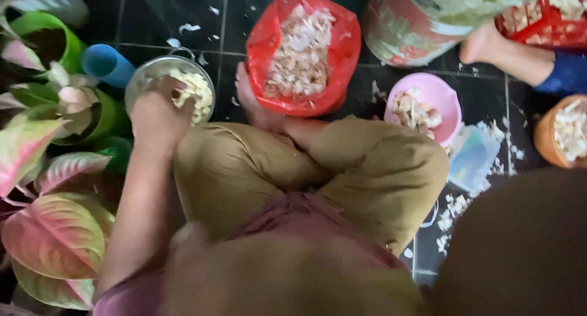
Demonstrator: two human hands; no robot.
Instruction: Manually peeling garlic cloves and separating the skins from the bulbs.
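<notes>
I sit cross-legged on a dark tiled floor in tan trousers (367, 169). My left hand (156, 114) reaches out to the left and rests on the near rim of a round metal bowl (145, 74), which holds peeled pale garlic cloves (199, 93). The fingers curl over the cloves, and what they hold is hidden. My right hand is out of sight; only a blurred brown shape (520, 242) fills the lower right. In front of my foot (251, 99) lies an open red plastic bag (339, 53) full of papery garlic skins.
A pink bowl (443, 96) with garlic pieces stands at the right, beside a clear plastic tub (474, 157) and scattered skins. Another person's foot (489, 44), a red basket (541, 29), an orange bowl (544, 139) and a large bucket (409, 22) lie beyond. Potted plants (55, 230) and a blue cup (107, 64) crowd the left.
</notes>
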